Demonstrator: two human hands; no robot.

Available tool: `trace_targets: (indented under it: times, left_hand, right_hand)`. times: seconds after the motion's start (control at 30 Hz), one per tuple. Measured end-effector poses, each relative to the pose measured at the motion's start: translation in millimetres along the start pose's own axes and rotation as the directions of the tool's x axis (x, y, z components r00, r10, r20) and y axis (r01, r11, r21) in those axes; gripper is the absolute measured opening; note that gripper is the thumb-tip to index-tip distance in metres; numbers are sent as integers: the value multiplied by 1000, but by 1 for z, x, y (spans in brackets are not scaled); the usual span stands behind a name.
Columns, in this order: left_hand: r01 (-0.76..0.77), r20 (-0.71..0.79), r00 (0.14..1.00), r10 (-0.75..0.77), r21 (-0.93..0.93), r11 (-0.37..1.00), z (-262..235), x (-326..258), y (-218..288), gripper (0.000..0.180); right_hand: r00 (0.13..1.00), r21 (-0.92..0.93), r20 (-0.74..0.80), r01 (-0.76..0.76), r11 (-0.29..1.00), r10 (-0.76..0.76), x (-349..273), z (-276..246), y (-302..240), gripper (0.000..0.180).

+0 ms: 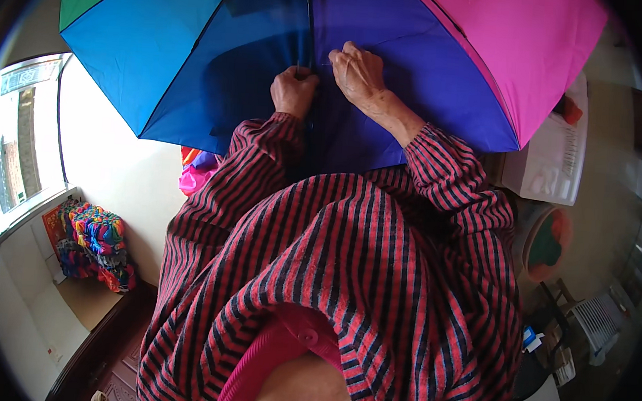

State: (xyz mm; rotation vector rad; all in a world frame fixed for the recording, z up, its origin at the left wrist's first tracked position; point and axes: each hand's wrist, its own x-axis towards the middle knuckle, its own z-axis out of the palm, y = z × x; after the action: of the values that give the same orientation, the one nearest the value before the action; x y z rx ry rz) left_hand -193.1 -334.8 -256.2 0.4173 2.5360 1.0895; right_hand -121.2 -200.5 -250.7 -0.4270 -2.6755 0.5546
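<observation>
A multicoloured umbrella canopy [408, 103] is spread open in front of me, with green, blue, purple and pink panels and dark ribs. My left hand [294, 92] is closed at the dark seam between the blue and purple panels, pinching the umbrella there. Just to its right, my right hand [358, 74] is raised over the purple panel with its fingers pinched together. Whatever lies between those fingertips is too small to make out. A faint thin line runs from near this hand across the purple cloth; I cannot tell whether it is thread or a crease.
Bundles of multicoloured folded cloth [98, 238] sit by the window at left. Bright pink and red fabric [196, 172] shows below the canopy. To the right are a white box [554, 167], a round tub [547, 245] and a striped seat [594, 324].
</observation>
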Motion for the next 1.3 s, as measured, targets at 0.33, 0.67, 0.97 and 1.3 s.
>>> trace_targets:
  times: [0.33, 0.67, 0.97, 1.3]
  left_hand:
    - [145, 112, 986, -124, -205, 968, 8, 5, -6, 22]
    - [202, 146, 976, -160, -352, 914, 6, 4, -13, 24]
    - [262, 184, 964, -193, -523, 811, 2, 3, -4, 23]
    - [246, 192, 967, -170, -499, 831, 1, 5, -8, 19]
  right_hand:
    - [991, 17, -134, -30, 999, 32, 4, 21, 6, 8]
    - [985, 19, 167, 27, 999, -29, -5, 7, -8, 10]
    - [986, 86, 139, 76, 993, -87, -1, 13, -1, 10]
    - [989, 127, 50, 131, 983, -139, -1, 13, -3, 6]
